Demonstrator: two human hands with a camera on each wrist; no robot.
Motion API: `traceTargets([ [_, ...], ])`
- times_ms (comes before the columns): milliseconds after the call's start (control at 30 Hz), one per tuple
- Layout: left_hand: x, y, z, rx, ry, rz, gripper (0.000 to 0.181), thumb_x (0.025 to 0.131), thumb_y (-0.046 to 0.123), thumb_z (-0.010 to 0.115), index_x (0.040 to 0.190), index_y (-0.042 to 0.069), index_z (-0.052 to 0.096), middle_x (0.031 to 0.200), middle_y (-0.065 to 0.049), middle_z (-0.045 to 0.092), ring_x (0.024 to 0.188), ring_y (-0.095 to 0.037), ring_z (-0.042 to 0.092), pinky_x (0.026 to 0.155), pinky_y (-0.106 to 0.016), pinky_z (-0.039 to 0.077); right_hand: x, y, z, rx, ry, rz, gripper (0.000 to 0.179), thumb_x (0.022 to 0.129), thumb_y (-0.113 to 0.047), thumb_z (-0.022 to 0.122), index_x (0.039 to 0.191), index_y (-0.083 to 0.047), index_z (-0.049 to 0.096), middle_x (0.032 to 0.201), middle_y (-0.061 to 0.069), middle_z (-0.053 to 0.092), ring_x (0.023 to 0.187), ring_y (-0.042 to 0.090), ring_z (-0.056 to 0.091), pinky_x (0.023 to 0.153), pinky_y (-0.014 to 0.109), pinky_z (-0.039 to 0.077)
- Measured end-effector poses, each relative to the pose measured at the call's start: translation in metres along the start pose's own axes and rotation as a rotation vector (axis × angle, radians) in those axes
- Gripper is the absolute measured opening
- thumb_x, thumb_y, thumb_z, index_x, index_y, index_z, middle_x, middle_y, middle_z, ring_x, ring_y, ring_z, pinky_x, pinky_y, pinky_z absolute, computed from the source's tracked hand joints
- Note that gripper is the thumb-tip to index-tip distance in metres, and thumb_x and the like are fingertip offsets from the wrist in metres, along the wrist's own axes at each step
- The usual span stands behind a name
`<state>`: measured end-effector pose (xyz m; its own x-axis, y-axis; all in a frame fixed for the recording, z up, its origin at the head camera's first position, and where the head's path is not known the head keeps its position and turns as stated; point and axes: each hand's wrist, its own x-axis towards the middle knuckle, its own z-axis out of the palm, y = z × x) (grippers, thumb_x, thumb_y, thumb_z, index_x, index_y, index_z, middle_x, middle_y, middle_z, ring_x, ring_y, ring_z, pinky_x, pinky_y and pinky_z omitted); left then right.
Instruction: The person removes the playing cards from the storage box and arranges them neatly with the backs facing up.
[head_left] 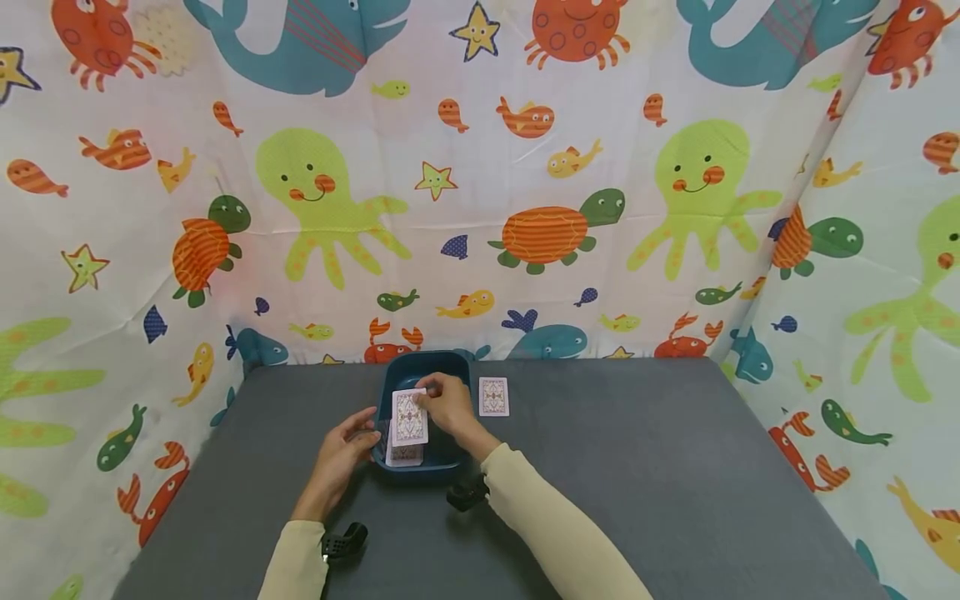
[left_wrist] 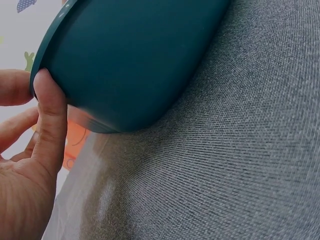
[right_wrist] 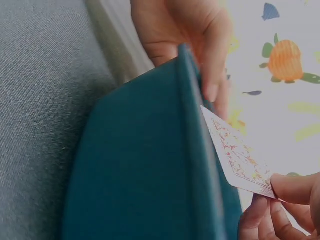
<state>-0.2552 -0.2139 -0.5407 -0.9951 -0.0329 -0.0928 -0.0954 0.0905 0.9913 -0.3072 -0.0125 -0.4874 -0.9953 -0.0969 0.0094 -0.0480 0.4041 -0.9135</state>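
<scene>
A dark teal plastic basin [head_left: 438,469] stands on the grey tabletop. My left hand [head_left: 339,458] pinches its left rim, with the thumb [left_wrist: 51,107] on the outer wall and fingers on the other side. Over the basin, my right hand [head_left: 452,408] holds a playing card [head_left: 409,418] by its edge between thumb and fingers. The card's patterned back, white-bordered with a reddish design, shows in the right wrist view; whether it is one card or several I cannot tell. Below it, more cards [head_left: 405,457] lie inside the basin, partly hidden by the held one.
Another playing card [head_left: 493,397], back up, lies on the grey table [head_left: 637,467] just right of the basin. Behind and at both sides hangs a white curtain [head_left: 480,283] printed with sea animals. A dark wrist camera [head_left: 467,493] sits below the right hand.
</scene>
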Motion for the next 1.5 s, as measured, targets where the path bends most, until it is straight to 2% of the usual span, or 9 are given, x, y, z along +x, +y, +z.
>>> traceTargets([
  [233,0.0,-0.001,0.0,-0.014,0.009,-0.024,0.048,0.095,0.007,0.059,0.142,0.014,0.051,0.126,-0.015,0.046,0.102,-0.022,0.056,0.069,-0.028,0.053,-0.007,-0.007,-0.016,0.026,-0.007,-0.017,0.012,0.09,-0.019,0.071,0.102,-0.019,0.072,0.081,0.002,0.059,0.069,0.015,0.054,0.059,0.024,0.047],
  [600,0.002,-0.003,0.002,-0.002,0.017,-0.018,0.049,0.095,0.008,0.059,0.142,0.013,0.05,0.128,-0.016,0.045,0.106,-0.03,0.055,0.071,-0.029,0.053,-0.017,-0.011,-0.039,0.071,0.014,-0.082,0.015,0.09,-0.017,0.071,0.104,-0.015,0.072,0.082,0.003,0.061,0.066,0.013,0.055,0.061,0.026,0.049],
  [867,0.003,0.0,0.0,-0.007,0.01,-0.019,0.049,0.094,0.009,0.06,0.142,0.014,0.051,0.128,-0.015,0.045,0.101,-0.025,0.056,0.073,-0.029,0.053,-0.019,-0.008,-0.061,0.086,0.072,-0.099,0.014,0.089,-0.014,0.071,0.104,-0.012,0.072,0.083,0.006,0.064,0.068,0.013,0.054,0.06,0.024,0.049],
  [1133,0.003,0.001,0.0,-0.003,0.007,-0.021,0.049,0.094,0.01,0.06,0.142,0.015,0.05,0.13,-0.015,0.045,0.101,-0.024,0.056,0.074,-0.029,0.053,-0.024,0.0,-0.087,0.087,0.112,-0.089,0.016,0.09,-0.014,0.07,0.106,-0.012,0.072,0.087,0.007,0.065,0.073,0.015,0.057,0.063,0.025,0.05],
  [1367,0.002,0.0,0.0,0.001,0.012,-0.031,0.049,0.095,0.01,0.06,0.143,0.015,0.049,0.131,-0.015,0.045,0.105,-0.027,0.055,0.074,-0.029,0.053,-0.025,0.017,-0.106,0.12,0.144,-0.08,0.017,0.09,-0.011,0.07,0.106,-0.008,0.072,0.089,0.011,0.067,0.072,0.016,0.059,0.067,0.036,0.056],
  [1500,0.002,-0.001,-0.001,-0.008,0.01,-0.024,0.05,0.095,0.009,0.06,0.143,0.014,0.049,0.13,-0.015,0.045,0.102,-0.024,0.056,0.073,-0.029,0.053,-0.024,0.028,-0.117,0.129,0.175,-0.053,0.018,0.09,-0.012,0.071,0.107,-0.008,0.072,0.09,0.011,0.067,0.072,0.016,0.058,0.071,0.042,0.057],
])
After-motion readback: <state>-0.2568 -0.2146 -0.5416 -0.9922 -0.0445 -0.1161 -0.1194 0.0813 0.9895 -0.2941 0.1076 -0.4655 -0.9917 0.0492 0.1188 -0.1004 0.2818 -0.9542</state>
